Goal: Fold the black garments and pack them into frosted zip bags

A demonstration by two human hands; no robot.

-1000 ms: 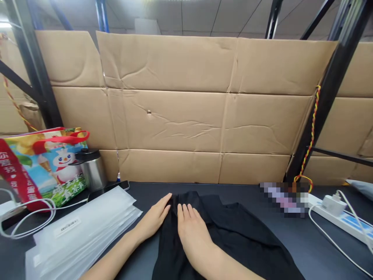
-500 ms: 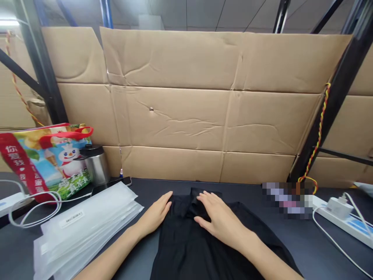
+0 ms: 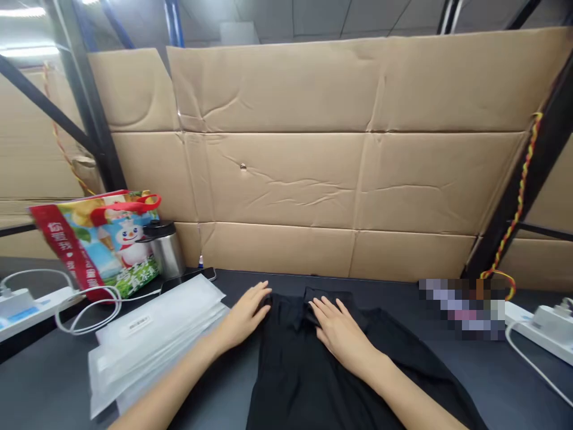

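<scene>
Black shirt (image 3: 308,370) is laid flat on a dark table (image 3: 58,373), in front of the person, with its collar end pointed away. The left hand (image 3: 244,316) is pressed on the shirt's top left edge. The right hand (image 3: 342,334) is laid on the shirt near the folded collar. Both hands are open and flat, with the fingers spread apart, so nothing is held tight or pinched. The two hands are apart, and the shirt lies between the thumbs.

Left of the shirt, a stack of clear plastic bags (image 3: 152,337) is placed on the table, just beside the left hand, and a white label (image 3: 138,325) is stuck on top. Behind the stack, a black phone (image 3: 188,278) is laid down. A steel flask (image 3: 166,254) with a black lid is stood next to a bright tote bag (image 3: 94,242) with red handles. White cords are run to a power strip (image 3: 31,304) at the far left. Another power strip (image 3: 541,334) is seen at the right. Big cardboard sheets (image 3: 286,179) are set up behind the table.
</scene>
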